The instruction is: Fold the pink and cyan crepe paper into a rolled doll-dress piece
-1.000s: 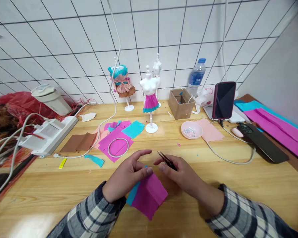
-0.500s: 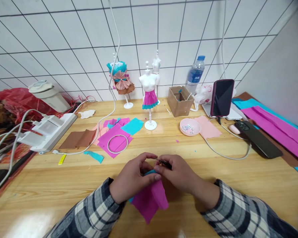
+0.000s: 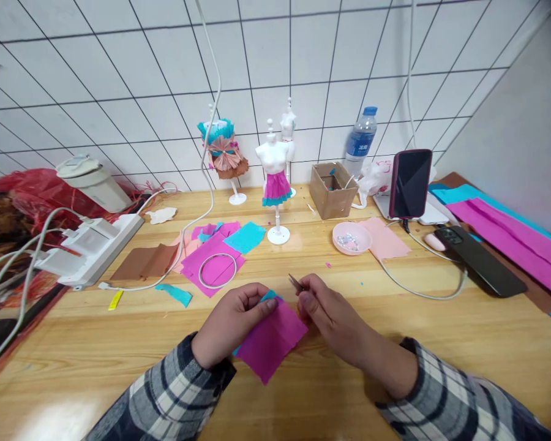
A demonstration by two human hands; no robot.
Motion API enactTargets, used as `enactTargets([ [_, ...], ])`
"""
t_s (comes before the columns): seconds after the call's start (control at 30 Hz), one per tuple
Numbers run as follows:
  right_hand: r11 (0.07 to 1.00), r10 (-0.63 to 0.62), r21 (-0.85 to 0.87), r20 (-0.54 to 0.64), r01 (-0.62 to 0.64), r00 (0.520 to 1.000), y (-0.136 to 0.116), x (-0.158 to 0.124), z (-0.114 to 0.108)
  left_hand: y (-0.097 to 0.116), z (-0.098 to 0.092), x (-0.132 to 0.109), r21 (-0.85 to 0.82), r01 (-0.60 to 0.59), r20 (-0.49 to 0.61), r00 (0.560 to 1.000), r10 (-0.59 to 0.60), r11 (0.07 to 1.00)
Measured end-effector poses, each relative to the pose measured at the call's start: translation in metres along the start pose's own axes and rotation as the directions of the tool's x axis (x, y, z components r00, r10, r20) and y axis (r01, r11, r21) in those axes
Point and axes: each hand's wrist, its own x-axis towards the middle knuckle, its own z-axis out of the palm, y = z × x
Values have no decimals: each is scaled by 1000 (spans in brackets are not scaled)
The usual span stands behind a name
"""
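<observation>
My left hand [image 3: 236, 323] pinches the upper left edge of a magenta crepe paper piece [image 3: 275, 338], with a turquoise layer [image 3: 269, 295] showing behind its edge. The paper hangs tilted above the table, one corner pointing down toward me. Just to its right, my right hand [image 3: 333, 315] is closed around small scissors [image 3: 296, 283], blades pointing up and left, clear of the paper. My fingers hide most of the handles. Beyond my hands stands a small white dress form [image 3: 272, 156] wearing a magenta skirt with a turquoise hem [image 3: 276, 188].
Paper scraps [image 3: 211, 260] and a metal ring [image 3: 217, 271] lie ahead on the left, near a power strip [image 3: 98, 251]. A pink dish [image 3: 351, 238] of small shiny pieces, a cardboard box [image 3: 333, 191], a bottle [image 3: 362, 138] and phones [image 3: 480, 260] stand or lie right.
The two hands have drawn apart, my left hand moving left with the paper, which now lies flatter to view. My right hand has shifted right, and the scissors' blades are now clear of the left fingers.
</observation>
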Motion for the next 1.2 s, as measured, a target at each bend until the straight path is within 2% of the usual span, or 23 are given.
enactTargets([
  [0.1,998,-4,-64,114,12,993,0,0,0,-1,-2,2,-59,20,-18,1000,-21,998],
  [0.37,957,-37,-274,211,95,977,-4,-4,0,-2,-6,2,-166,55,23,998,-51,985],
  [0.8,951,-18,-297,226,86,974,-5,-3,1,-3,-6,2,-161,79,9,997,-78,984],
  [1.03,959,-1,-277,222,64,975,-3,-3,1,-3,-6,3,-213,34,12,999,-32,977],
  [1.2,964,-19,-253,237,80,971,-3,-3,2,-3,-6,2,-197,70,6,998,-70,978],
])
